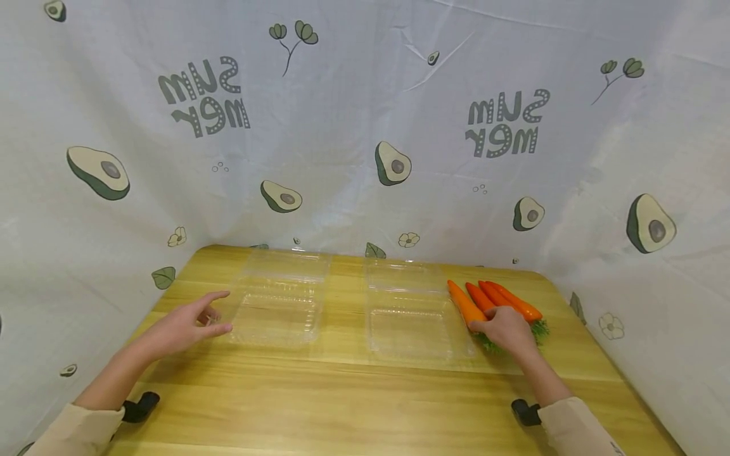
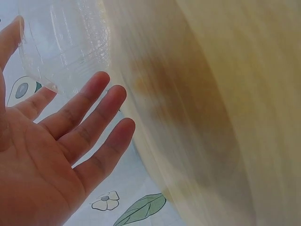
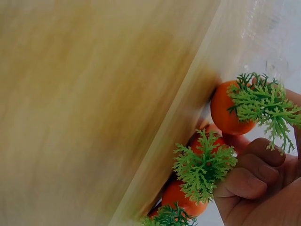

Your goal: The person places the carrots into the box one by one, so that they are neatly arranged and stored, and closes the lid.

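Note:
My right hand (image 1: 507,330) grips the leftmost orange carrot (image 1: 463,300) near its leafy end, thumb on one side and fingers on the other. In the right wrist view that carrot (image 3: 225,113) shows its round top and frilly green leaves, with curled fingers beside it. Several more carrots (image 1: 520,305) lie side by side just right of it, their tips pointing away. My left hand (image 1: 182,324) is held with spread, relaxed fingers beside the left clear plastic container (image 1: 312,320). The left wrist view shows the palm (image 2: 37,174) holding nothing.
A second clear container (image 1: 373,332) stands with its lid folded back, close to the left of the carrots. Both containers sit on a wood-grain table (image 1: 319,405). A white cloth (image 1: 342,114) printed with avocados hangs behind and along both sides.

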Available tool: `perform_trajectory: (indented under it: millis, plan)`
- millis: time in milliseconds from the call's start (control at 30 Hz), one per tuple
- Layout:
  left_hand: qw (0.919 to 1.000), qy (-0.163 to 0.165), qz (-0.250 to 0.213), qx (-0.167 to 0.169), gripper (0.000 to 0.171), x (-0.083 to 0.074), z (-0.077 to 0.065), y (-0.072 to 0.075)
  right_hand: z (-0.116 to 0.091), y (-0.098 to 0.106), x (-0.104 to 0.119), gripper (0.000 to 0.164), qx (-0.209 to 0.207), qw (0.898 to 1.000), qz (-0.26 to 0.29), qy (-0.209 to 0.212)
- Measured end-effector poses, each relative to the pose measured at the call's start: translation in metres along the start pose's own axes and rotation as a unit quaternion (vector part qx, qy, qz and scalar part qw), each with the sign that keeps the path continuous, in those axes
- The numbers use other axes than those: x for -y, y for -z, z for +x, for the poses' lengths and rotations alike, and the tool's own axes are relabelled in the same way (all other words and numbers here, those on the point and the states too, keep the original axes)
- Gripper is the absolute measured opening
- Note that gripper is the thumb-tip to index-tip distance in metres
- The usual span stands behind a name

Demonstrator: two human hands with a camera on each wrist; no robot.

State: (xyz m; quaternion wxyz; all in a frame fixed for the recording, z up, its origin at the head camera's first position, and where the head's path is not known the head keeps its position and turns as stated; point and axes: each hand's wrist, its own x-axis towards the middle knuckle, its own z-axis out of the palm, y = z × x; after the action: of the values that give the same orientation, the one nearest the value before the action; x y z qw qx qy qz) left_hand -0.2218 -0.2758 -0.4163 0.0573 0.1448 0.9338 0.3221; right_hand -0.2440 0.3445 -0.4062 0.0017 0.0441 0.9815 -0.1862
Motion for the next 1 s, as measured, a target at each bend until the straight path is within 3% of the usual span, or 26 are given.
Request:
perform_trajectory:
  millis: [1000]
  plan:
    - [0.9999,-0.001,0.014,0.001,0.078,0.0009,0.0007,0.0021,0.0044,-0.0003,0.0005,0.047,0.021,0.999,-0.024,0.007]
